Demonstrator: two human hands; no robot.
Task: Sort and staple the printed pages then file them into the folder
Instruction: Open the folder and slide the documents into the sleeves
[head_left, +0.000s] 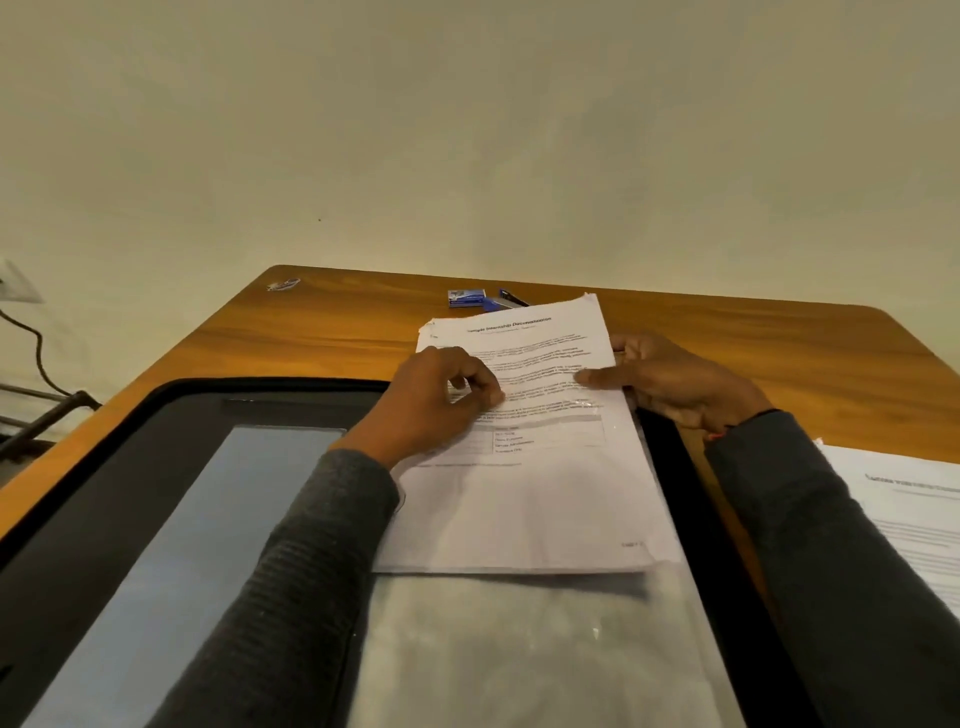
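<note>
Seemed into filing: gripped the right edge of the printed pages (524, 499) with the right hand (675, 384), pinched them with the left hand (436, 400), apparently partway inside the clear sleeve (519, 649) of the folder (104, 493), with a second set (909, 509) unfiled beside.

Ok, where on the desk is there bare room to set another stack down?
Bare wood: far left, between the small metal item and the staple box; far right, beyond the right hand. Crowded: the folder fills the near side, a second stack sits at the right edge.
</note>
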